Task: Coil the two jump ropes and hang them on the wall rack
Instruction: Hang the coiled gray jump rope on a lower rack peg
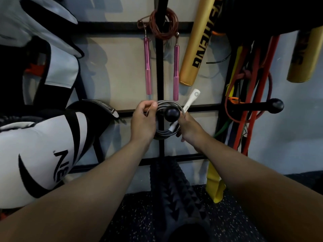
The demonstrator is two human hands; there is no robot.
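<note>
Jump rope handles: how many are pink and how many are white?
Pink handles: 2, hanging from the red coiled rope, one at and one at
White handles: 2, on the grey coiled rope, one at and one at
Total: 4

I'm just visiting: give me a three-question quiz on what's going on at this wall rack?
1. True or false: the rope with pink handles already hangs on the rack.
2. What colour is the coil held by both hands, left hand and right hand?
3. The coil sits around: A) the black ball-tipped peg B) the gold bat C) the yellow band

Key: 1 true; 2 grey; 3 A.
</note>
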